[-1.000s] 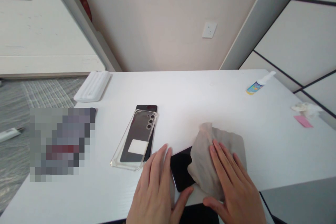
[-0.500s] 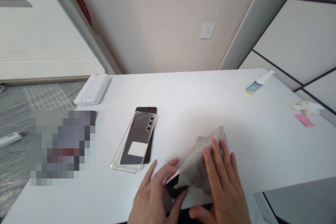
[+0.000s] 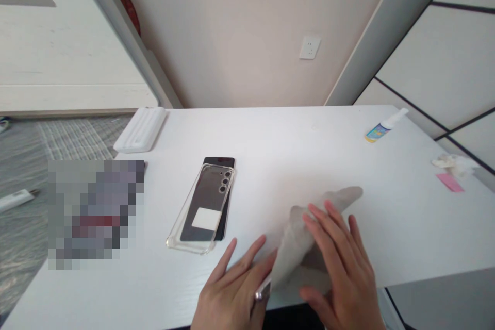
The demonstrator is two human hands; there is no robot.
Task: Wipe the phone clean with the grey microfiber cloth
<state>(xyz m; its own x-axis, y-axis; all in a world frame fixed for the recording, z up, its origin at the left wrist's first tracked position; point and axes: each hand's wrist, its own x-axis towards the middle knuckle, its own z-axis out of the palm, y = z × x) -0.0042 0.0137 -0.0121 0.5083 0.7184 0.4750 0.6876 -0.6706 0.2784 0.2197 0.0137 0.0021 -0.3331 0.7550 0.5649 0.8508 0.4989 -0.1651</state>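
Near the front edge, my left hand [image 3: 234,294] grips a phone [image 3: 263,291], with only its shiny edge showing between thumb and fingers. A grey cloth [image 3: 296,240] is draped over the rest of the phone and hides it. My right hand [image 3: 346,268] has its fingers on the cloth, with the thumb apart lower down. Left of my hands, a clear phone case [image 3: 174,234] rests on another dark phone [image 3: 218,161]. A small white square [image 3: 206,218] shows on them.
The white table [image 3: 255,134] has a white box [image 3: 141,129] at the back left and a spray bottle [image 3: 381,128] at the back right. A pink slip [image 3: 449,182] and a crumpled wrapper [image 3: 458,164] lie at the right. A blurred-out item [image 3: 100,206] sits at the left edge.
My left hand has turned, tilting the phone so its edge now faces up. My right hand has shifted slightly right, and the cloth's tip has swung out to the right.
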